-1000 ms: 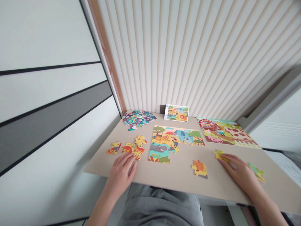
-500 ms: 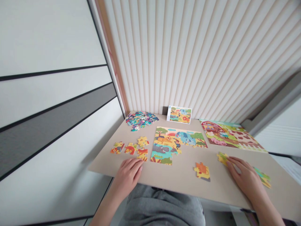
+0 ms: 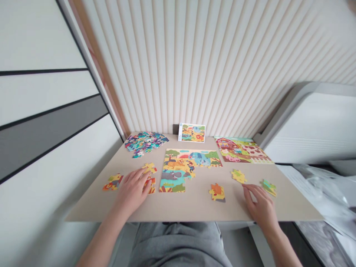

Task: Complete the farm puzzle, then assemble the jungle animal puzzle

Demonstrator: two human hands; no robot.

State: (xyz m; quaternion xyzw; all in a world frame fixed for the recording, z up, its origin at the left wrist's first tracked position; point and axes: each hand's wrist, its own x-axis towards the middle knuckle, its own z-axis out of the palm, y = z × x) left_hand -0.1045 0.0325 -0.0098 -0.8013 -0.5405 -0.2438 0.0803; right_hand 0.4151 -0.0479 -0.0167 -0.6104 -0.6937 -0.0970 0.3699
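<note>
My left hand (image 3: 134, 188) lies over a small group of loose puzzle pieces, fingers stretched out. A yellow piece (image 3: 150, 168) shows beyond its fingertips and a red-and-yellow piece (image 3: 151, 184) beside its thumb; the hand hides another. My right hand (image 3: 260, 203) rests low on the table with extended fingers, their tips just below a yellow-green piece (image 3: 238, 176); whether they touch it I cannot tell. Right of that hand is a green piece (image 3: 268, 187), and to its left an orange-and-yellow piece (image 3: 217, 192). Between the hands lies a partly assembled animal puzzle (image 3: 174, 176).
A picture card (image 3: 191, 132) leans at the back wall. A heap of purple-and-teal pieces (image 3: 146, 142) sits at the back left, a farm puzzle (image 3: 241, 151) at the back right. One orange-and-yellow piece (image 3: 113, 182) lies at the left. The table (image 3: 194, 211) ends at my lap.
The view has swung to the right. My left hand has moved forward onto the left pieces. My right hand has drawn back from the yellow-green piece, and the green piece shows more fully.
</note>
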